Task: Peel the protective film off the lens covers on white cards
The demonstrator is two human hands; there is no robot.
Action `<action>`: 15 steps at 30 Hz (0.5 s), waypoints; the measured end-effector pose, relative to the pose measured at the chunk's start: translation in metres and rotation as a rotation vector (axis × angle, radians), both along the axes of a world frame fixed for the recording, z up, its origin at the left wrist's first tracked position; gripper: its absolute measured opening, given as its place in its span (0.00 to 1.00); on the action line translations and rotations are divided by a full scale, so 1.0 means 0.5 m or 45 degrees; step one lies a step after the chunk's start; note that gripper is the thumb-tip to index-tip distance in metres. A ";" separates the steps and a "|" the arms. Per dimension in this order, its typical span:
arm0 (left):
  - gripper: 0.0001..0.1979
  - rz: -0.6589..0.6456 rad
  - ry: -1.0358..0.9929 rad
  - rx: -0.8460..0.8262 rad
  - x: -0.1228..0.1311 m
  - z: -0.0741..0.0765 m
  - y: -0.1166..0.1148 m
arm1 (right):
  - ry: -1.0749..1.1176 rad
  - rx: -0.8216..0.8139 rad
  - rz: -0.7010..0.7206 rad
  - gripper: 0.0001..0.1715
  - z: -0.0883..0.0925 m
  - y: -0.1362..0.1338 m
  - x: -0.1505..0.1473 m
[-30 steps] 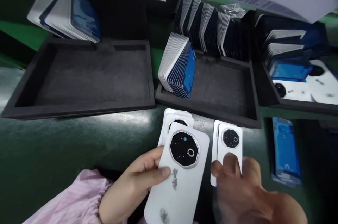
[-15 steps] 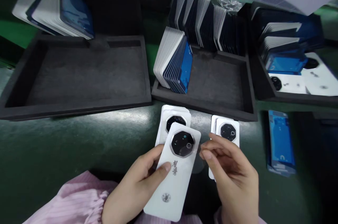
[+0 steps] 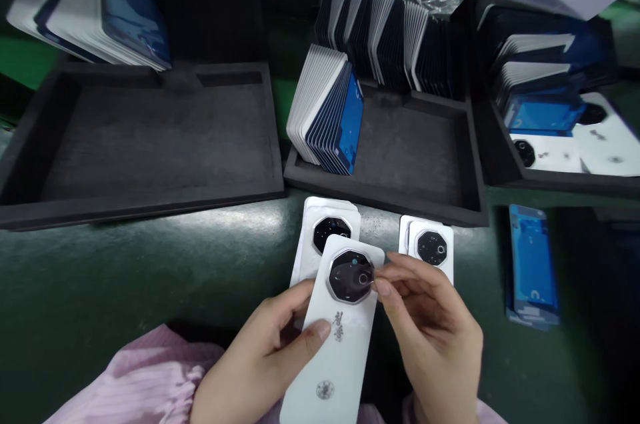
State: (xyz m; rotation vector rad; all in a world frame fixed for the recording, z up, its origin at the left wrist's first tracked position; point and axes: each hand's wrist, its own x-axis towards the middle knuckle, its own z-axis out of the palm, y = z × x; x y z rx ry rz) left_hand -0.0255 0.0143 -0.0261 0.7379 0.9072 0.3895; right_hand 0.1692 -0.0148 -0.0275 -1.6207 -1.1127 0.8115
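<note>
My left hand (image 3: 273,344) grips a white phone back cover (image 3: 345,357) by its left edge, thumb on the face. The cover has a dark octagonal camera area (image 3: 351,276), a printed mark and a round emblem. My right hand (image 3: 430,324) pinches at the right side of the camera area, where a thin clear film seems to be between thumb and finger. Behind the held cover lies a white stack of covers (image 3: 310,247). Another stack of white covers (image 3: 427,247) is partly hidden by my right hand.
A black tray (image 3: 165,144) stands at the left. The middle black tray (image 3: 415,151) holds upright rows of covers (image 3: 320,107). At the right are blue film-faced pieces (image 3: 534,264) and a third black tray (image 3: 575,181). White-and-blue sheets (image 3: 95,11) lean at the upper left.
The held cover has shifted slightly right and down. My right thumb and fingertips have moved left onto the edge of its camera area.
</note>
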 end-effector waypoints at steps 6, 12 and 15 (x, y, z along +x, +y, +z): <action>0.16 0.006 -0.019 -0.016 0.004 0.002 0.004 | 0.017 0.012 -0.050 0.17 0.000 0.000 -0.001; 0.15 -0.037 0.021 0.017 -0.001 0.002 -0.001 | 0.029 0.013 -0.058 0.17 0.001 0.001 -0.004; 0.15 -0.049 0.033 0.028 -0.001 0.001 -0.001 | -0.010 0.016 -0.049 0.15 0.002 0.001 -0.006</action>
